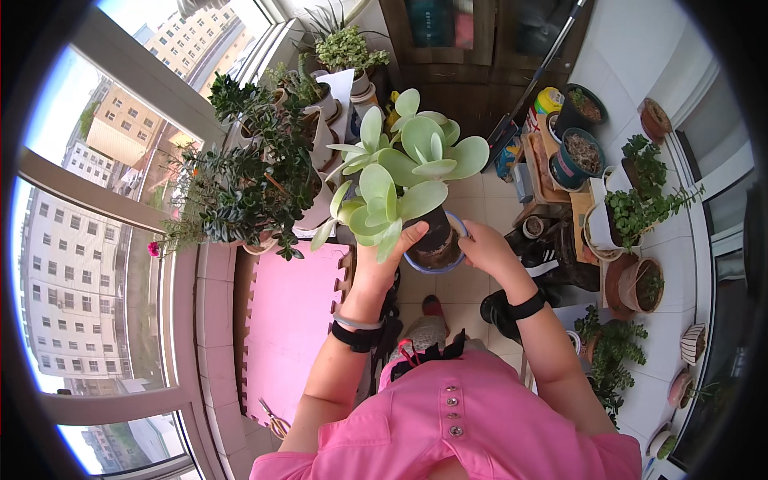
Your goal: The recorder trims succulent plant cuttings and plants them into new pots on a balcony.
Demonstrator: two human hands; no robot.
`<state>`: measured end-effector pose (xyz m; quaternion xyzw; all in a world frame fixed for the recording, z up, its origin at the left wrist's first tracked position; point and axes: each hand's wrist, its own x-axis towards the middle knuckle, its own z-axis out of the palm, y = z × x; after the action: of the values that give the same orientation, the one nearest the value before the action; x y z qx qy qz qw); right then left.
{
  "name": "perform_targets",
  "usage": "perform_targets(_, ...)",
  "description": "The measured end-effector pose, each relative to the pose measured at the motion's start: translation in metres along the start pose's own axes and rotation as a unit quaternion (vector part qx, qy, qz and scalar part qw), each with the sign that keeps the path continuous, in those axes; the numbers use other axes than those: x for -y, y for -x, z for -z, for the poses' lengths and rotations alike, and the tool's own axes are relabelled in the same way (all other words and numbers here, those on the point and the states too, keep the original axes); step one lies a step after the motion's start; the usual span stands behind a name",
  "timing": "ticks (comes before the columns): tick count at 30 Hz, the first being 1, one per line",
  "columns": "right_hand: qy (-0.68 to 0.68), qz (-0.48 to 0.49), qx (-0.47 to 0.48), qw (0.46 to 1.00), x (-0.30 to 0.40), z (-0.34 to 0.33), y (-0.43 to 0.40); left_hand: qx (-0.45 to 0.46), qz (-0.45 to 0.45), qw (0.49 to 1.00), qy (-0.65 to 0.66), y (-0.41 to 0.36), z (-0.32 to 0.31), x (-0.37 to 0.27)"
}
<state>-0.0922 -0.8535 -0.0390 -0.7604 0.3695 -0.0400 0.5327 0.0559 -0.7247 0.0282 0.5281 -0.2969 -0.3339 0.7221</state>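
Note:
A succulent with broad pale-green leaves (420,150) stands in a dark pot (437,231) in front of me. My left hand (390,255) grips the dark pot from the left, its thumb over the side, with its other fingers partly hidden by leaves. Below the dark pot is a round, blue-rimmed pot or saucer (434,270), with brown material showing inside. My right hand (485,247) pinches its rim at the right. Leaves cover part of the dark pot, so I cannot tell how far it sits inside the blue-rimmed one.
Leafy potted plants (264,162) line the window side at left. Scissors (275,420) lie by a pink foam mat (288,336). At right, pots such as a green one (576,159) crowd a wooden stand (543,171). A long-handled tool (540,72) leans near the dark cabinet (447,78).

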Motion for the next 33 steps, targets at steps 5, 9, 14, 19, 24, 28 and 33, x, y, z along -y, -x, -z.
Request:
perform_targets(5, -0.004, 0.003, 0.007, 1.000, 0.004, -0.003, -0.010, -0.010, 0.021, 0.994, -0.110, -0.007, 0.020, 0.027)
perform_targets(9, 0.021, -0.016, 0.048, 0.998, 0.004, -0.022, -0.004, -0.058, -0.042, 0.976, -0.204, 0.025, 0.033, 0.039)
perform_targets(14, 0.052, 0.202, 0.041, 0.977, -0.033, -0.045, 0.012, -0.084, -0.125, 0.955, -0.255, 0.085, 0.030, 0.048)
perform_targets(19, 0.015, 0.171, 0.129, 0.977, -0.035, -0.067, 0.047, -0.172, 0.035, 0.969, -0.172, 0.147, 0.031, 0.029)
perform_targets(24, 0.013, 0.175, 0.177, 0.968, -0.043, -0.092, 0.074, -0.230, -0.109, 0.892, -0.372, 0.188, 0.051, 0.025)
perform_targets(28, 0.019, 0.169, 0.192, 0.966, -0.047, -0.107, 0.087, -0.287, -0.017, 0.921, -0.264, 0.212, 0.064, 0.033)
perform_targets(33, 0.014, 0.155, 0.174, 0.972, -0.052, -0.113, 0.096, -0.359, -0.107, 0.866, -0.330, 0.232, 0.072, 0.035)
